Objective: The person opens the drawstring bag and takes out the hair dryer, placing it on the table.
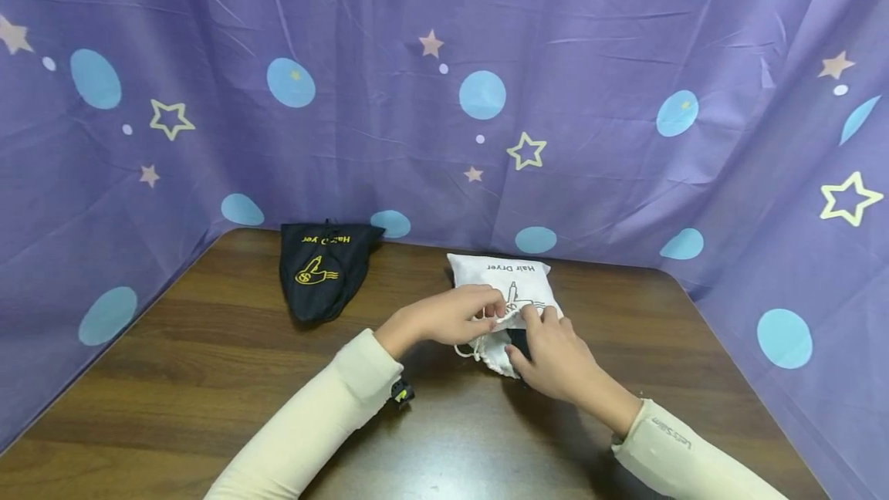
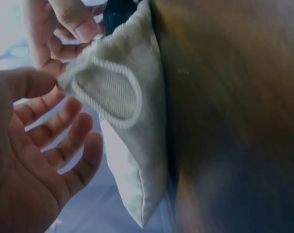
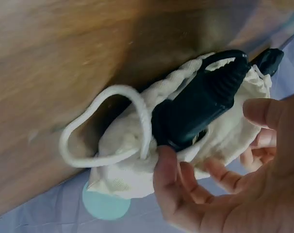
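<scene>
Pinches white bag [image 1: 497,281] in grip of left hand [image 1: 458,315] near far edge of worktop [image 1: 625,315], leaves closure of right hand [image 1: 556,353] unclear, and risks snagging black handle [image 3: 200,102] through uneven tugging.

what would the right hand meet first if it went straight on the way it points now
The white bag: the right hand points toward it, its fingers at the rim and apparently touching, though depth is hard to judge.

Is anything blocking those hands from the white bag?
Nothing visible: the left hand pinches the white drawstring bag, and the right hand touches it. The black drawstring bag lies off to the left.
</scene>
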### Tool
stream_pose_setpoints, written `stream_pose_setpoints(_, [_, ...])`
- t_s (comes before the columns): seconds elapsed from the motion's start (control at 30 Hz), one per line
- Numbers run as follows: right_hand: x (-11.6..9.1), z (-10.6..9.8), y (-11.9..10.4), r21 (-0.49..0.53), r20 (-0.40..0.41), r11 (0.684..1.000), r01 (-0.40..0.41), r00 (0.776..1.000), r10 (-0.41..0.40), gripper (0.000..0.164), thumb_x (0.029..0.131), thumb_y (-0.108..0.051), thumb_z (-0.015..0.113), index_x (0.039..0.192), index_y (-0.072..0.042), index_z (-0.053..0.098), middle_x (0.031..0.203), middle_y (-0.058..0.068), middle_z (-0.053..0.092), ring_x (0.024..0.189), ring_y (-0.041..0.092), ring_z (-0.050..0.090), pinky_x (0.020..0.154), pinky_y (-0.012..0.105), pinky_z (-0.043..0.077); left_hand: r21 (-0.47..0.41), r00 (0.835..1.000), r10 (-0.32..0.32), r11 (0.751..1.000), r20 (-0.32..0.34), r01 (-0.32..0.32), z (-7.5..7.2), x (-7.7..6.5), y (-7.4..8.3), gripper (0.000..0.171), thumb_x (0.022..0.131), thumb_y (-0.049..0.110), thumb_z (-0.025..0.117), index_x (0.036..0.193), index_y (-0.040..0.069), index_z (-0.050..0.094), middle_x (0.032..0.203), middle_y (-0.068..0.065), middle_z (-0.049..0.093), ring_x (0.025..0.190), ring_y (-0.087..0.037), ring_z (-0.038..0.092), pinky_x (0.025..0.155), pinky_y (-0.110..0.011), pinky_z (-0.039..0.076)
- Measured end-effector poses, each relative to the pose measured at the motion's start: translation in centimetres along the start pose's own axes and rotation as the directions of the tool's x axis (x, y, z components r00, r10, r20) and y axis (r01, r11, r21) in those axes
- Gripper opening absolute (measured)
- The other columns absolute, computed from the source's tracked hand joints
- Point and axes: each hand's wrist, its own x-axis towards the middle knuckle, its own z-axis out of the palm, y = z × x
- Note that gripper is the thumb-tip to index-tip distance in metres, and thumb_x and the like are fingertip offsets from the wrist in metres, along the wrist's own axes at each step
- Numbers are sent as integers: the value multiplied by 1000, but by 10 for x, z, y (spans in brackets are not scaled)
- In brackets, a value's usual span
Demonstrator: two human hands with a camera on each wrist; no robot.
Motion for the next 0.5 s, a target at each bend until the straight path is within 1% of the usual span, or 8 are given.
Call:
stream_pose_setpoints(0.1, [4, 5, -6, 0, -27, 1000, -22, 999, 22, 53, 79, -46, 67, 108, -8, 45, 91, 17, 47, 76, 37, 51, 47, 42, 43, 23, 999, -38, 999, -27, 38, -3, 1, -8, 15, 91, 7, 47, 101, 12, 58, 95, 4, 55, 88, -9, 50, 81, -24, 42])
stream_pose_setpoints(0.23, [7, 10, -10, -8, -62, 1000, -25, 998, 25, 53, 76, -40, 71, 108, -7, 44, 90, 18, 46, 76, 38, 48, 46, 42, 42, 102, 992, -99, 989, -72, 106, -7, 5, -20, 18, 85, 1, 51, 99, 9, 59, 92, 0, 55, 84, -12, 50, 79, -27, 42])
stream_pose_setpoints(0.3, [9, 13, -11, -5, -54, 1000, -27, 998, 27, 54, 76, -37, 72, 110, -7, 43, 92, 19, 46, 75, 38, 48, 45, 41, 42, 159, 988, -131, 977, -84, 143, -8, 8, -25, 21, 81, -1, 53, 100, 9, 58, 93, -2, 55, 85, -15, 49, 80, -29, 42])
stream_pose_setpoints(0.37, [11, 13, -11, 10, -31, 999, -36, 999, 36, 55, 75, -34, 74, 111, -6, 42, 93, 20, 44, 73, 38, 49, 45, 41, 41, 213, 981, -178, 958, -79, 191, -9, 11, -30, 27, 78, -2, 55, 102, 12, 57, 97, -1, 53, 88, -17, 47, 80, -31, 41])
stream_pose_setpoints(0.43, [13, 13, -11, 29, 0, 998, -49, 999, 49, 56, 73, -31, 75, 110, -7, 42, 95, 20, 43, 71, 38, 49, 44, 40, 41, 249, 971, -231, 938, -64, 239, -9, 14, -36, 35, 74, -3, 57, 104, 14, 56, 102, -1, 50, 91, -19, 43, 79, -32, 40])
stream_pose_setpoints(0.5, [16, 13, -10, 51, 28, 997, -62, 998, 61, 55, 72, -27, 76, 109, -7, 42, 94, 20, 42, 66, 36, 50, 44, 39, 40, 275, 957, -286, 918, -42, 286, -8, 16, -42, 38, 72, -3, 58, 105, 16, 54, 105, 1, 46, 92, -20, 39, 77, -32, 39])
